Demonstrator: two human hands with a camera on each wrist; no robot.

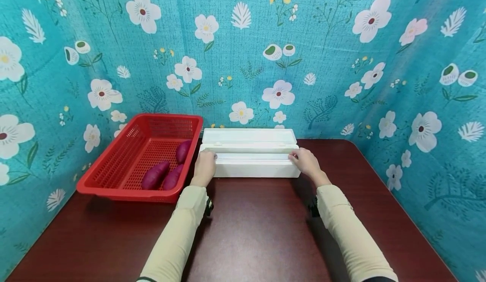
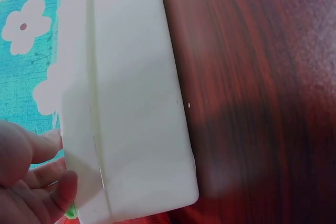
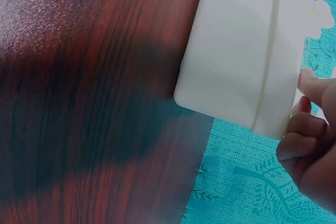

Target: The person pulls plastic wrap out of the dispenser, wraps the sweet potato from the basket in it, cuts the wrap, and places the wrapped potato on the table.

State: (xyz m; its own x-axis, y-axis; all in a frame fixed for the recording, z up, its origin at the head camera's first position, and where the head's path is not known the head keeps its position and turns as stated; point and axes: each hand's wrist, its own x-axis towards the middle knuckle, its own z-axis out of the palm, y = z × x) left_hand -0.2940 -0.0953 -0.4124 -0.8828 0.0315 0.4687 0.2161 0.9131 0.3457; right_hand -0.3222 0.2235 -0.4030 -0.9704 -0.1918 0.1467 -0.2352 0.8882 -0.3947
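The left hand [image 1: 204,168] and right hand [image 1: 306,162] are curling at opposite ends of a smooth, oblong white box [image 1: 255,171] — sitting open on the wood-grained surface [image 1: 258,227]; whether they are pinching anything, I cannot tell.

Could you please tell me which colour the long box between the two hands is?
The long box is plain white, seen best in the head view.
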